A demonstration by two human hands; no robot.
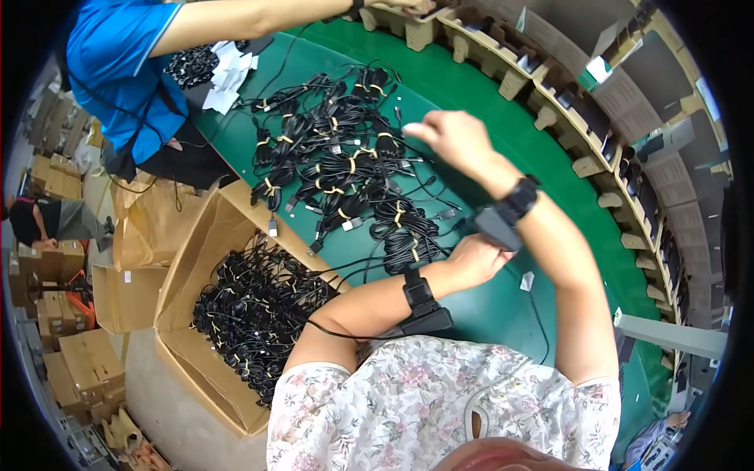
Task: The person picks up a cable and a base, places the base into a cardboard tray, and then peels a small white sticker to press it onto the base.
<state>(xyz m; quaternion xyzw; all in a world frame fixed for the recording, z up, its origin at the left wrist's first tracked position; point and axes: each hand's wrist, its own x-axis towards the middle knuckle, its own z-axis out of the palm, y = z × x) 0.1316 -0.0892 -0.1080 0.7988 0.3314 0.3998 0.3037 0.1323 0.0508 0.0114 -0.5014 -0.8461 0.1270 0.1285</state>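
Observation:
Bundles of black cables, tied with tan bands, lie heaped on the green tabletop. My right hand is over the table at the right edge of the heap, one pale-tipped digit stretched toward it and the other fingers partly bent. No cable shows in that hand. Nearer to me, my left hand is closed beside a tied cable bundle. Its fingertips are partly hidden by the black device strapped to my right wrist, so what they hold cannot be made out. Another black device is on my left wrist.
A cardboard box full of black cables stands against the table's left side. Across the table, a person in a blue shirt reaches toward cardboard trays lining the far edge. White papers lie near that person. Cartons are stacked at left.

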